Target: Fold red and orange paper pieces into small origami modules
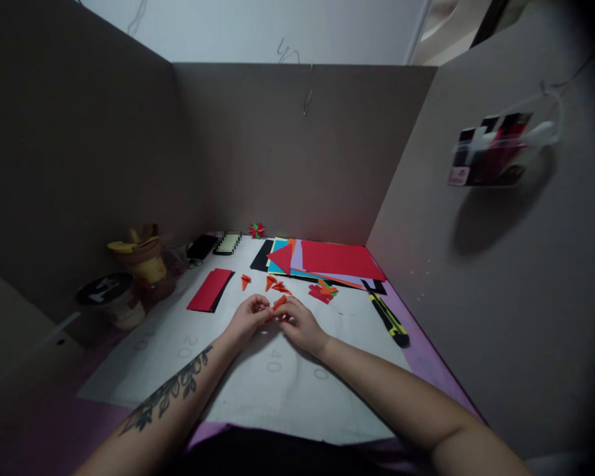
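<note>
Both hands meet over the white sheet, fingertips together. A small orange folded paper piece (279,302) is pinched in my right hand (302,325). My left hand (252,318) closes its fingertips on the near left edge of that piece; part of it is hidden by the fingers. Just beyond them lie several orange folded paper cones (245,282), apart from the hands. Red, orange and green paper scraps (322,291) rest to the right of these. Left of my left hand is a stack of red paper strips (209,289) with black ones beneath.
Coloured paper sheets (344,259) are piled at the back right, with a yellow-black utility knife (389,318) in front. A red-green paper flower (257,230) and phone (227,242) are at the back. Tubs (112,297) stand left; grey panels (297,152) enclose the table.
</note>
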A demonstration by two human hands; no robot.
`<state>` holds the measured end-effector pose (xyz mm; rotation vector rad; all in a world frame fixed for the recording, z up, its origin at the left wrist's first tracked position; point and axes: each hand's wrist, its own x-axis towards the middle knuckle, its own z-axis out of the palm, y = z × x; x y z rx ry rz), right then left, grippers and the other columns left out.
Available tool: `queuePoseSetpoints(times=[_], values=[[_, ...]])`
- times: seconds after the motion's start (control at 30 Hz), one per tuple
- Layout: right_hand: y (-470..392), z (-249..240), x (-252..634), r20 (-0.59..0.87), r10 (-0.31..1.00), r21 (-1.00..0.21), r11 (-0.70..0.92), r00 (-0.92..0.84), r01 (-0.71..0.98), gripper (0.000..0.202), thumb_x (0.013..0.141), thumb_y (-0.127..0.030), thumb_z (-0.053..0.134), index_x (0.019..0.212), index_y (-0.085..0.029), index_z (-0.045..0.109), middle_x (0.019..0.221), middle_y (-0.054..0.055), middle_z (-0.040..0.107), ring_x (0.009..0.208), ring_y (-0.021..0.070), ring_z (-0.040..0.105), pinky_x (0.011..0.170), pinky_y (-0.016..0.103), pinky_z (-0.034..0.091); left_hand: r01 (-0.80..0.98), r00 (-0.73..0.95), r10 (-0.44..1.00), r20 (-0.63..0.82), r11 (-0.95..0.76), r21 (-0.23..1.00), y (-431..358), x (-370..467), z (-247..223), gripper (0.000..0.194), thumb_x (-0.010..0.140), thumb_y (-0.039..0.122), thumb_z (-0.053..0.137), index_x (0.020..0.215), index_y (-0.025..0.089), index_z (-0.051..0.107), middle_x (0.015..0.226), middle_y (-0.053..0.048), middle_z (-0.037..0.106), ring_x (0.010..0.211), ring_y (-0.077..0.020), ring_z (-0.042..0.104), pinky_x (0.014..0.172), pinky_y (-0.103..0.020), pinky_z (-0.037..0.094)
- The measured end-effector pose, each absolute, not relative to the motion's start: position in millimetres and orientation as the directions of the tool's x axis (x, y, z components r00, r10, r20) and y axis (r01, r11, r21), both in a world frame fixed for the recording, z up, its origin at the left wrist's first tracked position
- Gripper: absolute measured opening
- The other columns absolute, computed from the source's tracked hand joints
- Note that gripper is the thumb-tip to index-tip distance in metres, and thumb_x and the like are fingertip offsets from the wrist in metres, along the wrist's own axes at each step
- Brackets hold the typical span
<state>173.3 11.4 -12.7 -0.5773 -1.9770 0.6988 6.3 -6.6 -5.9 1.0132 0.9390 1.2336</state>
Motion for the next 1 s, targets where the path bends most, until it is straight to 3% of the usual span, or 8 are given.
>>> queuePoseSetpoints(times=[0.23,0.53,0.77,1.0], values=[[12.8,-9.5,171.7,0.55,0.742,-0.747,0.643,-0.383,0.172,0.007,0.078,-0.016,0.058,0.08,-0.02,0.063,0.079,0.002,0.059,0.076,0.0157,0.056,0.065,0.026,0.046,-0.257,0.117,0.992,0.037,-0.005,0.966,-8.0,7.1,-5.3,0.026,0.066,0.025,0.074,0.078,0.016,0.053,0.061,0.004,0.058,0.054,-0.0075,0.053,0.053,-0.018,0.038],[15.7,-13.9,172.5,0.487,0.819,-0.825,0.545,-0.303,0.147,0.011,0.079,-0.018,0.054,0.085,-0.019,0.063,0.083,0.003,0.064,0.078,0.0161,0.059,0.072,0.028,0.048,-0.157,0.073,0.996,0.057,-0.045,0.987,-11.1,6.4,1.6,0.02,0.064,0.023,0.073,0.078,0.015,0.062,0.073,-0.001,0.066,0.066,-0.0114,0.059,0.064,-0.022,0.044],[18.2,-15.1,172.6,0.433,0.857,-0.872,0.477,-0.28,0.111,0.011,0.081,-0.024,0.053,0.082,-0.018,0.062,0.081,0.003,0.064,0.077,0.0164,0.06,0.071,0.028,0.048,0.033,-0.016,0.997,0.077,-0.076,0.997,-9.6,9.1,-0.5,0.021,0.062,0.028,0.073,0.076,0.014,0.069,0.075,-0.005,0.07,0.066,-0.0152,0.061,0.063,-0.025,0.045],[15.8,-12.3,172.4,0.441,0.86,-0.865,0.484,-0.255,0.136,0.012,0.081,-0.027,0.054,0.076,-0.018,0.061,0.075,0.002,0.063,0.072,0.0155,0.058,0.068,0.027,0.046,0.09,-0.015,0.991,0.136,-0.135,0.987,-8.5,9.3,-6.3,0.018,0.066,0.029,0.07,0.076,0.014,0.067,0.074,-0.005,0.068,0.066,-0.0145,0.06,0.063,-0.025,0.045]])
